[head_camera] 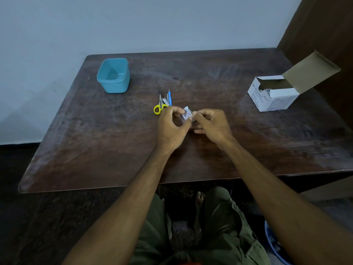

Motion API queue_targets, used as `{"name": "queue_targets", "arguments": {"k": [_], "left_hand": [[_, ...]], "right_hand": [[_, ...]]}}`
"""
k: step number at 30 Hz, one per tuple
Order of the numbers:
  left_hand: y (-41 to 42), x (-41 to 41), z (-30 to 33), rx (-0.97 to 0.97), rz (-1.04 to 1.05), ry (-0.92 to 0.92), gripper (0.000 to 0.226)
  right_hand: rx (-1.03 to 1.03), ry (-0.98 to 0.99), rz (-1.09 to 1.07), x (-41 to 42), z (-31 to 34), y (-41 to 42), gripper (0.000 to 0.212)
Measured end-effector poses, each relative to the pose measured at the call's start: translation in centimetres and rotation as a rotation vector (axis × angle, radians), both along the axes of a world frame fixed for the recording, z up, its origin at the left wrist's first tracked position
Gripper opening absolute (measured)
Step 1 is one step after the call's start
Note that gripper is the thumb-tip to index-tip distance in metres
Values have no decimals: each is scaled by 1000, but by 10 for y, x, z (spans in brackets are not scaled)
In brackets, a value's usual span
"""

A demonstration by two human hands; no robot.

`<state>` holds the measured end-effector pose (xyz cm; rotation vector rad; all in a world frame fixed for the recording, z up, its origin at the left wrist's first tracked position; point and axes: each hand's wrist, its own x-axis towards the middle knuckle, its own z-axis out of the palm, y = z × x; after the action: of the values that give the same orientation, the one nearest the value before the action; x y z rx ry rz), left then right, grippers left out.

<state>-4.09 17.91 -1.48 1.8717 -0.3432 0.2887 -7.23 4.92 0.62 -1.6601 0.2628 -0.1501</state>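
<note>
Over the middle of the dark table (95, 150), the left hand (171, 127) and right hand (210, 125) each pinch one edge of a small white printed packet (186, 114) between thumb and fingertips. To open it cleanly, both pinches should probably sit close together at one seam and pull apart slowly. Just beyond, at eleven o'clock, lie yellow-handled scissors (159, 108) and a blue tool (169, 98). Farther off are a teal tub (114, 75) at ten o'clock and an open white box (273, 96) at two.

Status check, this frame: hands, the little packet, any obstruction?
Both pinching: left hand, right hand on small printed packet. Packet held between them over table. Yellow-handled scissors just beyond left hand, clear of the grip.
</note>
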Motion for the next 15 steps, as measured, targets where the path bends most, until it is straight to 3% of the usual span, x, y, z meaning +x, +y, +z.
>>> {"name": "queue_targets", "arguments": {"k": [3,5,15], "left_hand": [[6,-2,-6,124,-32,-129,57],[9,-1,-5,157,-67,-129,64],[21,-4,-2,238,-172,-96,48]], "right_hand": [[15,-15,-30,-1,2,2,18],[5,-18,-14,-1,3,3,15],[-73,-52,158,-9,8,0,7]]}}
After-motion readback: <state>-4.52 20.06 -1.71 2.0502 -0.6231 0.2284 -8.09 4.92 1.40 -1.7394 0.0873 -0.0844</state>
